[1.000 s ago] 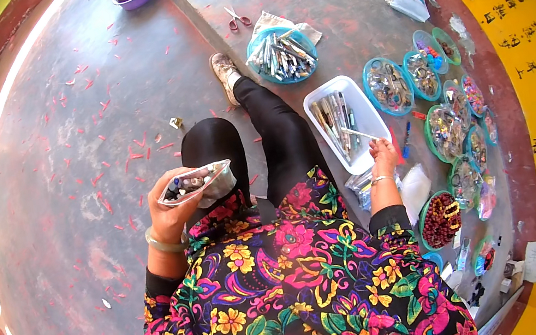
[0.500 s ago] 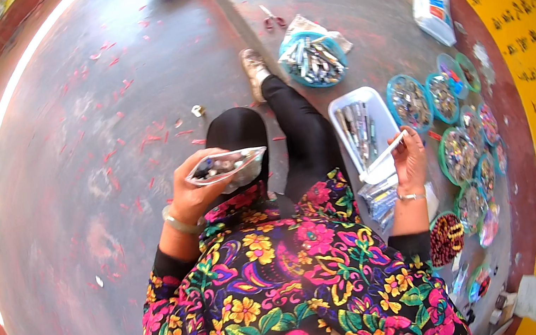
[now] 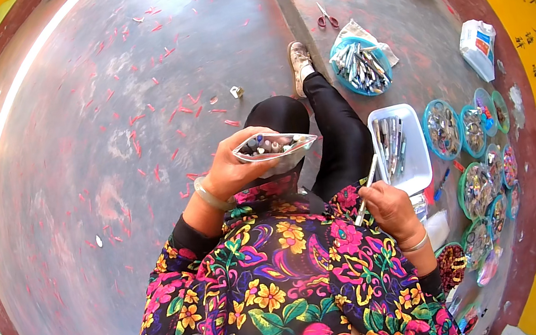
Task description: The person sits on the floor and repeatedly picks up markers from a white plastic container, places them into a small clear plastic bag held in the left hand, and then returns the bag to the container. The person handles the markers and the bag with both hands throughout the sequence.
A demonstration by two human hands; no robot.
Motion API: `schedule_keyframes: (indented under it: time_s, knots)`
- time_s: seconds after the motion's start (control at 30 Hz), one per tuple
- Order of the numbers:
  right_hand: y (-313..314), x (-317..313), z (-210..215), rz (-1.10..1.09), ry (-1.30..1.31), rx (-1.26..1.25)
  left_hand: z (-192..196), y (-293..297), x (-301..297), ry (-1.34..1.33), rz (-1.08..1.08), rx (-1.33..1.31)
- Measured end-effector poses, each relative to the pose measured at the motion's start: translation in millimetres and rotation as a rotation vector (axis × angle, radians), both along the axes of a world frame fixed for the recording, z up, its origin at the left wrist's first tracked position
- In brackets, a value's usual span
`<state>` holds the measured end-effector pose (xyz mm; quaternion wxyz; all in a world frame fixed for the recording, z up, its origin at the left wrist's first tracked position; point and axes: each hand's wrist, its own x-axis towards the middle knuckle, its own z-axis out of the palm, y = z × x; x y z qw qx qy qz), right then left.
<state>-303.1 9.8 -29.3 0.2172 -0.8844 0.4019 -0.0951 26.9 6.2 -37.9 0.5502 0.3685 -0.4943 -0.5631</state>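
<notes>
My left hand is closed round a clear plastic bag, held over my bent knee with its mouth spread wide. Dark and pale pen ends show inside it. In front of my floral jacket, to the right, my right hand grips a slim white pen, slanting upward. The far end of this pen comes close to a white plastic tub, where several pens lie along the left side. My right fingers partly hide the pen's lower part.
Farther off, a blue basket is heaped with pens. Red-handled scissors lie beyond it. Round tubs of small items crowd the right, near a blue pen. A white package stands by the wall. Red scraps litter the floor.
My right hand has come down and inward from beside the tub toward my jacket, still gripping the pen. The whole view has shifted, so surroundings appear farther right. The bag stays in my left hand.
</notes>
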Motion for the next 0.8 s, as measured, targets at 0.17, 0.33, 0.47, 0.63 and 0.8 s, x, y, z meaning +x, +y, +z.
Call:
schedule_keyframes:
  time_s: [0.17,0.33,0.47,0.63,0.8]
  knots:
    - [-23,10,26,-0.076,-0.174,-0.348,2,0,1,-0.025,-0.022,-0.013]
    - [-44,20,59,-0.233,-0.76,-0.08,-4,1,1,0.021,-0.063,-0.005]
    - [-50,74,91,-0.122,-1.167,0.022,-3,0,-1,0.039,-0.077,0.02]
    - [-57,112,94,-0.057,-1.21,0.151,-2,1,-2,0.021,-0.077,0.029]
    - [-62,126,79,0.071,-1.064,0.1,-2,3,-3,0.033,-0.072,0.021]
